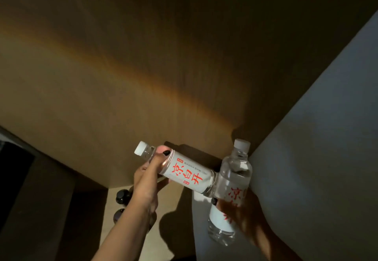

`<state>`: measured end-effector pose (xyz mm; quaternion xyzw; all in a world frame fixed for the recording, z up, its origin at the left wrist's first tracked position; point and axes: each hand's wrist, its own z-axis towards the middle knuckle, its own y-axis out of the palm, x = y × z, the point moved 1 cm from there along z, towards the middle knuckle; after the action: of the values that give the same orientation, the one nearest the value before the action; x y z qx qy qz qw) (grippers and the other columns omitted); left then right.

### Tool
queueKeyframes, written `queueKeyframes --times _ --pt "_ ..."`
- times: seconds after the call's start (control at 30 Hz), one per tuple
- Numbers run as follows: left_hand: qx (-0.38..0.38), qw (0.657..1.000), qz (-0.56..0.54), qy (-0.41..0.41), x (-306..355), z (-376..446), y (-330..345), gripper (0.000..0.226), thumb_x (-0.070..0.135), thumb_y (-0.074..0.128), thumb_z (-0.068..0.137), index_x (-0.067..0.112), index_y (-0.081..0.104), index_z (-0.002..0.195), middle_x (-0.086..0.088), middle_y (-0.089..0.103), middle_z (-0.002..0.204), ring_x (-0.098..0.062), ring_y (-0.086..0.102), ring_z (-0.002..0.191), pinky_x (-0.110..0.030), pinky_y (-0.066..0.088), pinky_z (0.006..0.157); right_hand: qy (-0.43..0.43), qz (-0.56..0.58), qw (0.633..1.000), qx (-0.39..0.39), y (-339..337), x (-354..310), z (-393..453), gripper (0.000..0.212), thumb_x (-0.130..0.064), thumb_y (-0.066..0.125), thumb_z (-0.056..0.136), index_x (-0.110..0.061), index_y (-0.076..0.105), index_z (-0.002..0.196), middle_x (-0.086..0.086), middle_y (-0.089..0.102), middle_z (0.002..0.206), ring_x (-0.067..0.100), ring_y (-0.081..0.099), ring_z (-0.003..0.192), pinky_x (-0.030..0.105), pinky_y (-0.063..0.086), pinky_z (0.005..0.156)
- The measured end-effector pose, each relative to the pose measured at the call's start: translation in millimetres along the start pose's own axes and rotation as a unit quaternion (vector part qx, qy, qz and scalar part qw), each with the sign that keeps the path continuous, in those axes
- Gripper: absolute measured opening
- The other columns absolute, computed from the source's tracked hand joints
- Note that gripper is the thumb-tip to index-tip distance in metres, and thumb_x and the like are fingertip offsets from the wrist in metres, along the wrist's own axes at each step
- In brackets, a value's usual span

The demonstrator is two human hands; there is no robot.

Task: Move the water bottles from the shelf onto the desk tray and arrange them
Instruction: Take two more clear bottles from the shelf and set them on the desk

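Brown wood panelling [143, 56] fills most of the view from nine through twelve to two o'clock, dim, with a warm band of light crossing it. Pale grey wall [327, 138] takes the side from three to five o'clock. At about six o'clock the left hand [152, 176] wraps its fingers round the neck end of a water bottle [184, 171] that lies nearly level, white cap toward ten o'clock, its white label carrying red characters; a dark-painted thumbnail rests on the label's edge. Just to the four o'clock side, the right hand [238, 209] grips a second water bottle [231, 187] around its label, this one standing almost upright with its cap toward twelve o'clock. The first bottle's base touches the second one's clear shoulder. Two dark round caps [122, 196] show below the left wrist, at seven o'clock, on a lighter surface.
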<state>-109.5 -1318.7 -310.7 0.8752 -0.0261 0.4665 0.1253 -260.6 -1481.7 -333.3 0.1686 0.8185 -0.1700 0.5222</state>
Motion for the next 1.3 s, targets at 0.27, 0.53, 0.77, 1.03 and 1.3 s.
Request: queueKeyframes --times 0.27,0.53,0.77,1.03,1.3 --pt "0.001 0.997 -0.042 0.071 15 -34 33 0.031 0.045 0.061 0.081 0.016 0.062 0.092 -0.010 0.068 0.087 -0.029 0.063 0.094 -0.038 0.046 0.078 -0.065 0.026 0.997 0.026 -24 -38 -26 0.031 -0.012 0.071 0.049 -0.006 0.061 0.077 0.003 0.066 0.057 0.014 0.065 0.055 0.022 0.050 0.047" --pt "-0.016 0.982 -0.180 0.047 -6 -68 62 0.061 0.052 0.065 0.072 0.011 0.053 0.114 -0.014 0.061 0.101 -0.029 0.061 0.096 -0.050 0.045 0.095 -0.053 0.041 0.994 -0.087 -38 -43 -40 0.040 -0.020 0.075 0.049 -0.011 0.063 0.086 0.006 0.073 0.073 0.019 0.071 0.071 0.025 0.055 0.061" --pt "0.067 0.987 -0.145 -0.002 -38 -97 30 0.057 0.050 0.065 0.078 0.011 0.055 0.118 -0.015 0.065 0.089 -0.031 0.064 0.083 -0.051 0.051 0.088 0.070 0.109 0.980 -0.148 -30 -1 -43 0.074 -0.032 0.082 0.046 -0.003 0.061 0.110 0.026 0.070 0.091 0.036 0.069 0.080 0.043 0.055 0.075" --pt "0.014 0.988 -0.145 -0.048 -38 -129 -13 0.053 0.047 0.066 0.067 0.008 0.059 0.103 -0.014 0.066 0.078 -0.028 0.063 0.070 -0.040 0.052 0.072 0.118 0.130 0.963 -0.205 9 -10 -42 0.065 -0.041 0.074 0.070 0.001 0.057 0.116 0.022 0.069 0.087 0.032 0.069 0.068 0.036 0.057 0.062" --pt "0.019 0.973 -0.223 -0.062 -36 -173 -96 0.039 0.031 0.067 0.075 0.002 0.066 0.101 -0.019 0.068 0.077 -0.029 0.065 0.061 -0.035 0.055 0.056 0.185 0.205 0.915 -0.295 91 -23 -68 0.060 -0.057 0.049 0.077 -0.001 0.061 0.098 0.021 0.062 0.078 0.030 0.063 0.059 0.034 0.055 0.058"
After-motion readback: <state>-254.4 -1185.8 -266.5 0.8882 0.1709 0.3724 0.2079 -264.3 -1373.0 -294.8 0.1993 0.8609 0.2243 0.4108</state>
